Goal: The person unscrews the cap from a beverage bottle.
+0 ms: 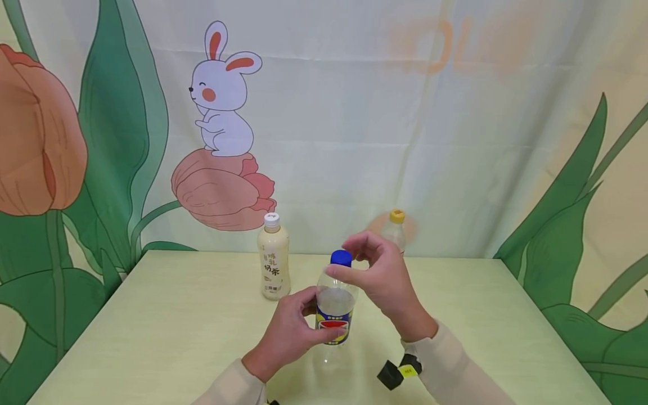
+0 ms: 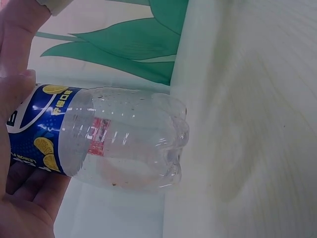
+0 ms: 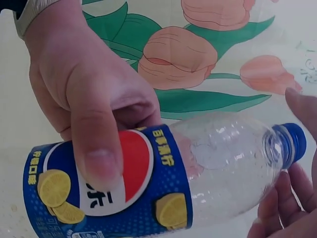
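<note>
A clear plastic Pepsi bottle (image 1: pixel 336 304) with a blue lemon-patterned label and a blue cap (image 1: pixel 341 258) stands nearly upright. My left hand (image 1: pixel 291 332) grips it round the label, thumb across the front, as the right wrist view also shows. Its see-through base (image 2: pixel 168 139) is close over the table. Around the cap hovers my right hand (image 1: pixel 382 275), thumb on one side and bent fingers on the other. In the right wrist view a gap shows between that thumb (image 3: pixel 303 111) and the cap, with the fingertips just below it.
A milk-tea bottle (image 1: pixel 274 261) with a white cap stands back left on the pale table (image 1: pixel 152 326). Behind my right hand is a clear bottle with a yellow cap (image 1: pixel 397 216), partly hidden. A printed cloth (image 1: pixel 329 140) with a rabbit and tulips hangs behind the table.
</note>
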